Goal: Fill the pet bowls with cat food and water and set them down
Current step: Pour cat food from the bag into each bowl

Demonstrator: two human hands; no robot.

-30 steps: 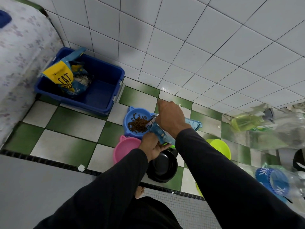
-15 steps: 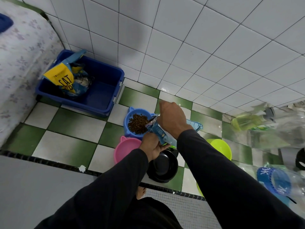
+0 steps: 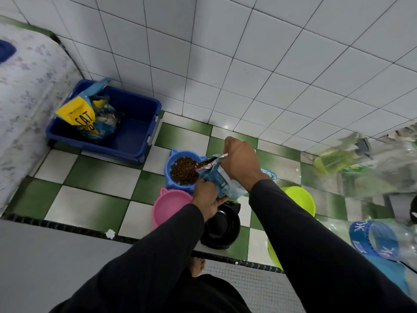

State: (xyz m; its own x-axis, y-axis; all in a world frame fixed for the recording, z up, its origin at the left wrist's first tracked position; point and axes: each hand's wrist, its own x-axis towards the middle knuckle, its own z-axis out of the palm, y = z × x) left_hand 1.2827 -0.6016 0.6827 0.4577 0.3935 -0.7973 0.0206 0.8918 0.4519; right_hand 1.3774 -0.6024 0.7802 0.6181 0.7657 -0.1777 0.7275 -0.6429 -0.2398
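Tilting over blue bowl [image 3: 183, 171]: pouch [image 3: 216, 175], mouth low and to the left, just above the bowl's right rim. Kibble [image 3: 184, 170] heaped in the bowl, covering most of its floor.

Right hand [image 3: 241, 161]: fingers closed on the pouch's upper edge near the torn mouth, back of hand up. Left hand [image 3: 207, 197]: fingers closed on the pouch's lower side, thumb pressed to the pouch face. Dark sleeves on both arms.

Blue bowl: on green-and-white checked floor [image 3: 94, 177], near the white tiled wall [image 3: 225, 64], ear-shaped tabs on the far rim. Pink bowl [image 3: 169, 206]: just beside the blue bowl on the near side, no food visible in it, partly covered by the left wrist. Black bowl [image 3: 223, 224]: right of the pink bowl, below the left hand, no food visible. Green bowl [image 3: 300, 197]: right of the black bowl, largely hidden behind the right forearm.

Blue tub [image 3: 135, 132]: on the floor to the left, against the wall, well apart from the bowls. Inside, at its left end: crumpled yellow-and-blue bag [image 3: 88, 118], lettering "CAT" legible.

Right edge: water bottle [image 3: 379, 240] with blue label, lying tilted and blurred; spray bottle [image 3: 338, 158] with yellow-green liquid, farther back near the wall.
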